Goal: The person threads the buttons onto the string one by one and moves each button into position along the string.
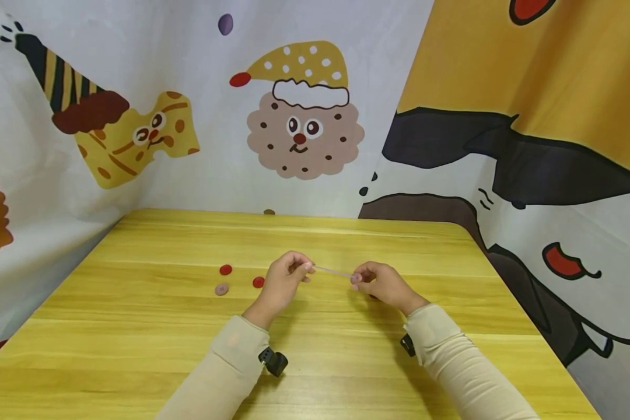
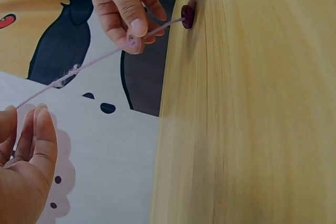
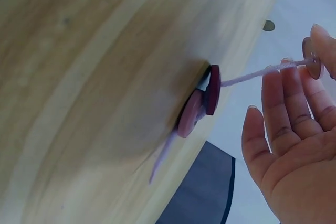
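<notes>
A lilac yarn stretches taut between the two hands above the table. My left hand pinches one end of it between thumb and fingers. My right hand pinches a pinkish button threaded on the yarn; its other fingers are spread in the right wrist view. Beyond that button the yarn runs to a dark red button and another pink button strung close together at the tabletop. A tail of yarn trails past them. In the left wrist view, the yarn has a fuzzy, frayed stretch.
Left of my left hand, two red buttons and a pale pink button lie loose on the wooden table. A printed cartoon curtain hangs behind the table. Black wrist cameras sit at both cuffs.
</notes>
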Demonstrator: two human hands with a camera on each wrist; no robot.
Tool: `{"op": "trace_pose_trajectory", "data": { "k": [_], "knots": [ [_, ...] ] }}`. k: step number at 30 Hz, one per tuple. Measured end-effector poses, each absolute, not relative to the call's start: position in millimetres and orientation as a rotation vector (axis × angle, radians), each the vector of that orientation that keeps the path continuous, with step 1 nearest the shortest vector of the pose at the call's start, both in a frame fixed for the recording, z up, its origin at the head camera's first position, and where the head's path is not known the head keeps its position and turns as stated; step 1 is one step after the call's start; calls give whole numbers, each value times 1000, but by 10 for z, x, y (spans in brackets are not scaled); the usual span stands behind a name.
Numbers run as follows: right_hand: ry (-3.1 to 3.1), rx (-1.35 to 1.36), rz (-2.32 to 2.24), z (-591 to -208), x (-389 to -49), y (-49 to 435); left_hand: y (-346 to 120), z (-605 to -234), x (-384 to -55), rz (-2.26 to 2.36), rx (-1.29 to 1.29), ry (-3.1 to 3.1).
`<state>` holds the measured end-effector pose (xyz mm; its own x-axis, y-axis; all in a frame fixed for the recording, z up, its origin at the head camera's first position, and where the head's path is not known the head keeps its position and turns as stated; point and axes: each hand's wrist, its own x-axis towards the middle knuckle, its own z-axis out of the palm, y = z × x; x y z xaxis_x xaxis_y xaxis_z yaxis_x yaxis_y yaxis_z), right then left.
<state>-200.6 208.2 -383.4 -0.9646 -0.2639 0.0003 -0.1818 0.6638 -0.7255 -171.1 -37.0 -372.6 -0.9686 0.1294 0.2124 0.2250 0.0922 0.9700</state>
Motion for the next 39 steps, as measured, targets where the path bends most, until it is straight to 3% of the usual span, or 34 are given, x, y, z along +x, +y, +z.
{"op": "trace_pose_trajectory", "data": {
  "k": [39],
  "knots": [
    [2796,-402,-890,-3959,-2055,2275,-339,-3741,-1712,-2052,-362,-2246]
  ]
}}
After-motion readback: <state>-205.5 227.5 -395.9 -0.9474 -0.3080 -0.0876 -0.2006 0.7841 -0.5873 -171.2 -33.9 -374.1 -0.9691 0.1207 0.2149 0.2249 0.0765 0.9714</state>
